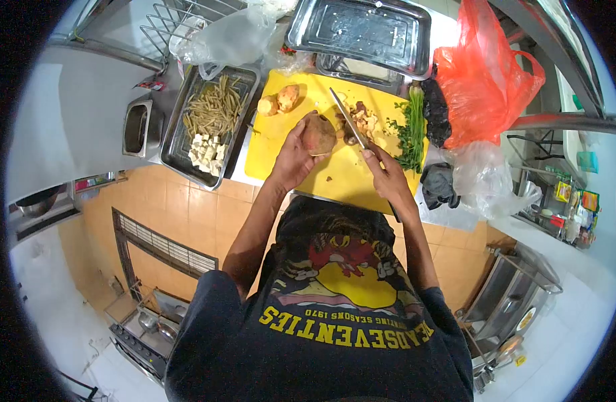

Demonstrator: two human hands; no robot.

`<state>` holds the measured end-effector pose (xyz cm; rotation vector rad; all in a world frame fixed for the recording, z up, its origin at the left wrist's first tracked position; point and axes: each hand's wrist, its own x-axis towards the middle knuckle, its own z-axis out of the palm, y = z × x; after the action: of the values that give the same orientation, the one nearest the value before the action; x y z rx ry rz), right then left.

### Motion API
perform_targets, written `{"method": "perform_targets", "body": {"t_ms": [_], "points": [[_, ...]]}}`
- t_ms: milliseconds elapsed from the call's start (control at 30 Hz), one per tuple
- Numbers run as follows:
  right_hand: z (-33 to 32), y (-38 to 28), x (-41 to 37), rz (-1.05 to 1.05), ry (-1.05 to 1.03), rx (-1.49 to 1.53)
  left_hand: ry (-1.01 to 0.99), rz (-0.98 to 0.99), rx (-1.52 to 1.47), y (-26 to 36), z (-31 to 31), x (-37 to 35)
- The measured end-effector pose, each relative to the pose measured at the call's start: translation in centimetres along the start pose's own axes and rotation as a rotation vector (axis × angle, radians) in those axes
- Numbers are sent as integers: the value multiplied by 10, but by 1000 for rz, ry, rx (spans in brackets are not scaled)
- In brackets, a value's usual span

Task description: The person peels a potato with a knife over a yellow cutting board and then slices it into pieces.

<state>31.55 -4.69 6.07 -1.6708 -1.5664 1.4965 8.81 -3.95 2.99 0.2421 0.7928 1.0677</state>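
Observation:
My left hand (294,157) is wrapped round a large brown-skinned tuber (318,136) with a reddish patch, held over the yellow cutting board (268,151). In my right hand (387,173) is the handle of a knife (348,115). Its long blade points away from me, to the right of the tuber and apart from it. Peelings (366,124) lie scattered beside the blade. Two peeled yellowish pieces (288,98) rest at the board's far left. A bunch of green herbs (412,130) lies along the board's right edge.
On the left, a metal tray (175,157) holds cut green beans (215,107) and white cubes (206,154). Another metal tray (361,33) stands behind the board. A red plastic bag (479,80) and black bags (439,185) crowd the right. A small metal container (139,127) is at far left.

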Motion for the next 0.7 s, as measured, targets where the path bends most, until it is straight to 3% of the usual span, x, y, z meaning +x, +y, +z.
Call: {"method": "perform_targets", "body": {"t_ms": [233,300,367,533,600,700], "points": [[-8,-11,-3,163,-45,61,-59,34,95,0,-2,11],[-6,-18,-2,167,-49,40,-75,-90,104,6,-3,15],[3,-12,-1,-104,22,-15,-89,-66,54,7,0,13],[23,-19,2,-144,51,19,-138,-92,-21,10,-2,9],[31,-17,1,-287,81,-78,-94,-103,-54,9,-2,5],[39,-27,-5,-222,-11,-14,-21,-111,-83,9,-2,5]]}}
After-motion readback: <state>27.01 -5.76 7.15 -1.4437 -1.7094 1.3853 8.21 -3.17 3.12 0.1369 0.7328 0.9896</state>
